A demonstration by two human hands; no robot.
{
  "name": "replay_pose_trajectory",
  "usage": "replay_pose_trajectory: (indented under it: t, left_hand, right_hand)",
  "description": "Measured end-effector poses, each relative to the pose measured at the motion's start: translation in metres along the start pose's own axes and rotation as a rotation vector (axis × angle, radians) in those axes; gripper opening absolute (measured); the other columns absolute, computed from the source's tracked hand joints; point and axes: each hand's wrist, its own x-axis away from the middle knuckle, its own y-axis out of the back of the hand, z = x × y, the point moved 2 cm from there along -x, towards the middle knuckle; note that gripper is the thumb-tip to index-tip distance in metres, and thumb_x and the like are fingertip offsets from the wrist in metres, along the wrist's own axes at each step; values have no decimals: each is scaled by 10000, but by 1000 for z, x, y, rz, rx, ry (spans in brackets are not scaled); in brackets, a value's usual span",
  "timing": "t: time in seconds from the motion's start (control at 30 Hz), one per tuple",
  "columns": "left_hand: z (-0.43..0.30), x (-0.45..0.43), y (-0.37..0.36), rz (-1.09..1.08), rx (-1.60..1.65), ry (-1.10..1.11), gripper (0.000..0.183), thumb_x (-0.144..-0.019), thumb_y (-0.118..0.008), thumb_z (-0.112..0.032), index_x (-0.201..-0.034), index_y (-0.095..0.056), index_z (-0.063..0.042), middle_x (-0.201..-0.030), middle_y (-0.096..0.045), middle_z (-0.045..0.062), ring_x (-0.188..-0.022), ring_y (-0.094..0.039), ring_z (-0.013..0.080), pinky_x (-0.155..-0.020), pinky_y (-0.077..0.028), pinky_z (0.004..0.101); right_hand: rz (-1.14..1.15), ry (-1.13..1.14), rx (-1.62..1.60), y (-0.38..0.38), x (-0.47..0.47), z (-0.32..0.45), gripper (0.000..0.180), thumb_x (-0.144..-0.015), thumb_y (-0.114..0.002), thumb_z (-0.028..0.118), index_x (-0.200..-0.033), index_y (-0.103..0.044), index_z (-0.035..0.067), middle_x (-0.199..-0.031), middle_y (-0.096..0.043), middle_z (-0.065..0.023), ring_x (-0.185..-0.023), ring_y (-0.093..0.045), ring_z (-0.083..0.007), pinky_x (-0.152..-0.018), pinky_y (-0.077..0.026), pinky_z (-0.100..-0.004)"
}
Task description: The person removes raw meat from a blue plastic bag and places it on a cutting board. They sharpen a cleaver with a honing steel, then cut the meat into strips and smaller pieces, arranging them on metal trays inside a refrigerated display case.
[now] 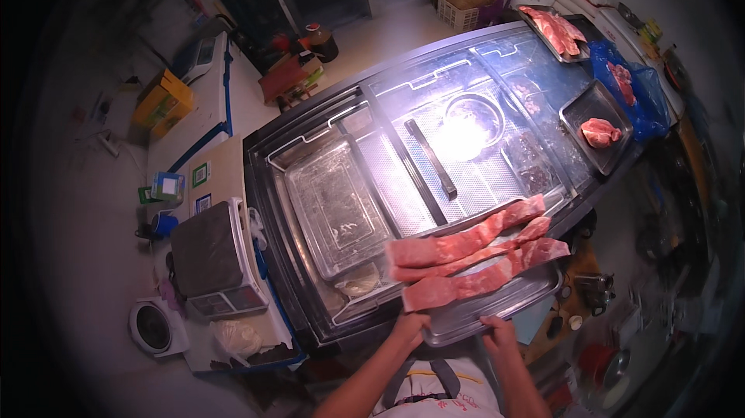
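Both my hands grip the near rim of a shallow metal tray (495, 307) held in front of my apron. My left hand (411, 328) is at its left corner, and my right hand (499, 333) holds the near edge further right. Several long strips of raw meat (460, 249) lie across the tray, their left ends reaching past its rim. Beyond the tray is a glass-topped display case (460, 74). Its left section is uncovered and contains a rectangular metal tray (343, 208) with wet residue on its bottom.
At the case's right end sit a tray with meat (553, 34), a blue plastic bag (646, 98) and a metal tray (596, 127) bearing one meat piece. A weighing scale (209, 255) stands on the left counter. A black bar handle (430, 159) lies on the glass.
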Motion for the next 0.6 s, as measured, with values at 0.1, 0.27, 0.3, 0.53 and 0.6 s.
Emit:
replay_pose_trajectory:
  t: [0.1, 0.27, 0.3, 0.53, 0.6]
  left_hand:
    - [8, 34, 63, -74, 142, -47, 829, -631, -570, 213, -1412, -594, -64, -1361, -641, 148, -1245, -623, 366, -978, -572, 473]
    - [-55, 92, 127, -73, 218, -194, 838, -658, -612, 139, -1468, -567, -72, -1436, -622, 130, -1376, -546, 387, -1130, -505, 509]
    - [-75, 107, 131, -86, 226, -208, 836, -659, -612, 127, -1470, -564, -67, -1441, -619, 133, -1380, -542, 389, -1145, -494, 507]
    - [-138, 123, 216, -256, 175, -495, 827, -616, -552, 155, -1422, -585, -28, -1407, -630, 140, -1358, -551, 392, -1124, -503, 491]
    - [-142, 112, 228, -343, 114, -507, 829, -591, -540, 154, -1402, -592, -12, -1373, -640, 147, -1310, -585, 396, -1105, -509, 488]
  right_hand:
    - [140, -92, 108, -38, 33, -17, 576, -750, -738, -106, -1299, -596, -5, -1157, -686, -108, -1068, -690, -279, -972, -580, -418]
    - [554, -315, 301, -105, 58, -40, 631, -829, -849, 39, -1383, -551, -7, -1283, -681, -113, -1207, -654, -243, -1055, -534, -389]
    - [604, -291, 420, -116, 59, -32, 614, -851, -845, 55, -1385, -551, -8, -1283, -685, -113, -1219, -648, -236, -1062, -528, -384]
    - [494, 185, 778, -96, -5, 10, 310, -961, -736, 42, -1244, -614, 9, -1027, -736, -70, -981, -704, -139, -897, -566, -295]
    - [348, 422, 880, -93, -22, 33, 220, -976, -700, 49, -1183, -636, 9, -937, -716, -44, -891, -686, -115, -813, -549, -278]
